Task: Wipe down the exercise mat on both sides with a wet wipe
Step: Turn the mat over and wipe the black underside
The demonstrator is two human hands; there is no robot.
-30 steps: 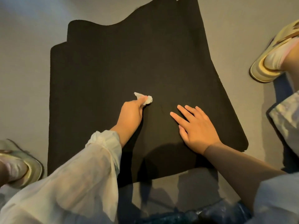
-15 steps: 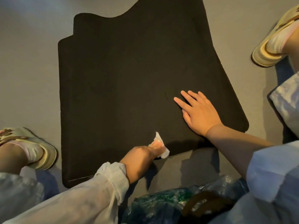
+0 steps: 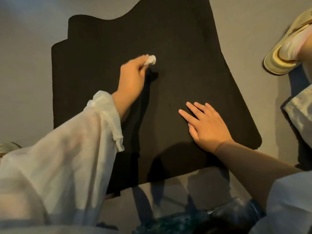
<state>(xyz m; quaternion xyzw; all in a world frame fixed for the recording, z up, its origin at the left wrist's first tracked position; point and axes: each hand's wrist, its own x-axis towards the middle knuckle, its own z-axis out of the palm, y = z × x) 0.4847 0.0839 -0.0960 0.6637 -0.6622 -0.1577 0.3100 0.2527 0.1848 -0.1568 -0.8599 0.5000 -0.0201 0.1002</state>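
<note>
- Nearest the camera, at the bottom edge, I see one crumpled dark plastic bag (image 3: 194,218) lying on the grey floor (image 3: 25,81), just off the mat's near edge.
- Beyond it, one black exercise mat (image 3: 177,65) lies flat on the floor and runs away from me; its far left outline is wavy and stepped.
- On the near right part of the mat I see my right hand (image 3: 207,127) resting palm down, its fingers (image 3: 187,114) straight and slightly spread, flat against the surface and holding nothing.
- My left arm, in a loose white sleeve (image 3: 67,157), reaches from the lower left across the mat.
- Farther up, my left hand (image 3: 133,76) hovers over the mat's middle left; whether it touches the surface I cannot tell.
- Its fingertips are curled and pinch one small white wet wipe (image 3: 151,59), bunched into a wad.
- The wipe sticks out past the fingertips on the far right side of the hand, with a dark shadow on the mat just below it.
- The two hands are well apart, the left one farther from me than the right.
- At the far right, off the mat, I count one pale yellow sandal (image 3: 283,56) on a foot in a light sock.
- At the left edge a sliver of a second sandal (image 3: 8,146) shows beside the sleeve.
</note>
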